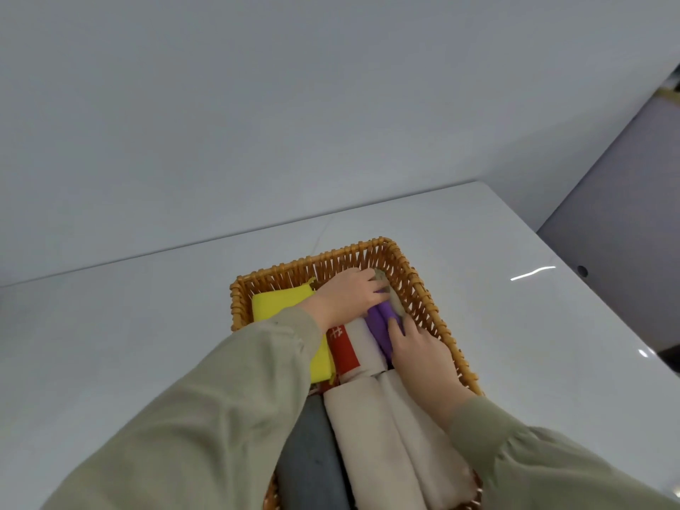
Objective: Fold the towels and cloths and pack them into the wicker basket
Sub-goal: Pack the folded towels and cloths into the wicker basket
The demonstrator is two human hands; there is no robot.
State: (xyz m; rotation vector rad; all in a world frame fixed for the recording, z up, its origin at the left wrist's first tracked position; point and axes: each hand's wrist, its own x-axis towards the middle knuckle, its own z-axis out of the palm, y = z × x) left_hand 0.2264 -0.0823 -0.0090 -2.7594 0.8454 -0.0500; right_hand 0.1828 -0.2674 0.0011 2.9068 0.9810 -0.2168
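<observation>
Plainly both hands are deep in the far right corner of the basket (316,257). The left hand (349,294) lies fairly flat over the far end of the purple cloth (379,322), its fingertips touching an olive cloth (396,305) wedged against the wall. The right hand (419,349) presses straight fingers on the purple cloth's near end. Neither hand looks clamped round anything.

The likely trouble is spring-back: lift the pressure and the tight purple fold may open and ride up. The olive cloth could snag on the wicker, or bunch if it is pushed rather than tucked. A sideways shove might rumple the red-and-white cloth (342,344) just beside it, and then the yellow cloth (279,303). The beige towels (386,436) and grey towel (312,454) already fill the near end, so little slack is left. The table (515,325) looks glossy, so the basket may slide.
</observation>
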